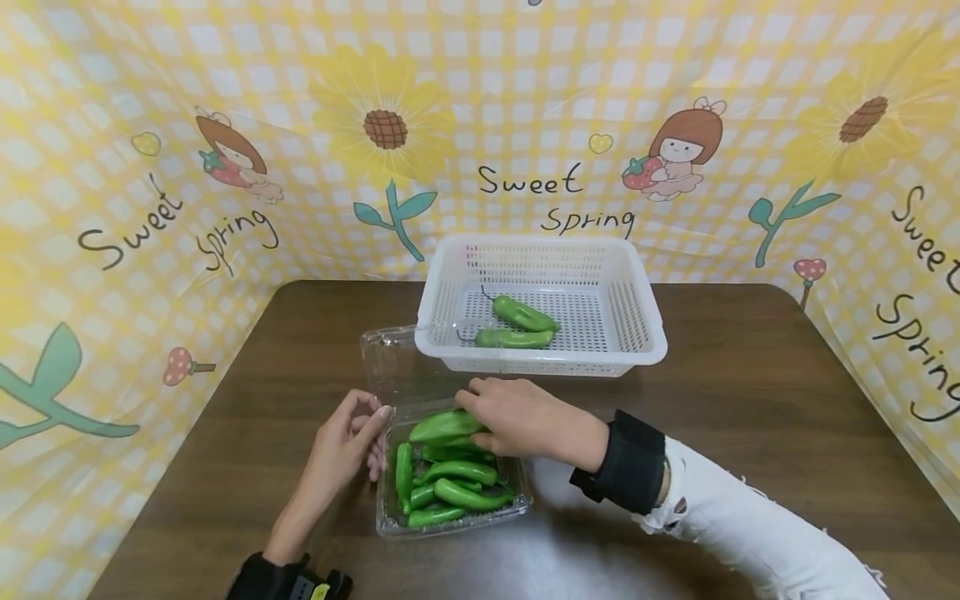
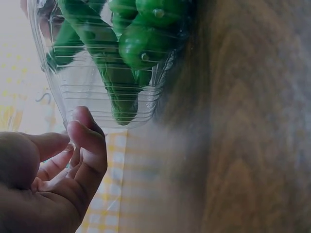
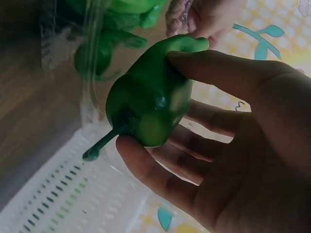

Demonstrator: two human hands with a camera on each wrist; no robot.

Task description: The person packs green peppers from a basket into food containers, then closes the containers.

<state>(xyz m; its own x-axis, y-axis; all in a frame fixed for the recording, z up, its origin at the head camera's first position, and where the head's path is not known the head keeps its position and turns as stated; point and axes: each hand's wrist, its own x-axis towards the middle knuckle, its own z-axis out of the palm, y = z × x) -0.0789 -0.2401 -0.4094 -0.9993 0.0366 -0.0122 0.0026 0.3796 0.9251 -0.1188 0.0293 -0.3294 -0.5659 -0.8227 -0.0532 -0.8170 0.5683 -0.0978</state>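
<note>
My right hand (image 1: 517, 412) grips a large green pepper (image 3: 150, 92) between thumb and fingers, its stem pointing out past the fingertips in the right wrist view. This pepper is over the back part of a clear plastic box (image 1: 453, 532), where several slimmer green peppers (image 1: 468, 496) lie. At the box's back left corner is my left hand (image 1: 348, 442), its thumb and curled fingers pinching the rim by the hinge. In the left wrist view, the fingertips (image 2: 85, 128) meet at the edge of the ribbed plastic wall.
Behind the box stands a white perforated basket (image 1: 645, 333) with two green peppers (image 1: 517, 327) in it. The box's clear lid (image 1: 393, 367) stands open and overlaps the basket's front left corner. A yellow checked cloth (image 1: 495, 100) hangs around the brown wooden table (image 1: 720, 375).
</note>
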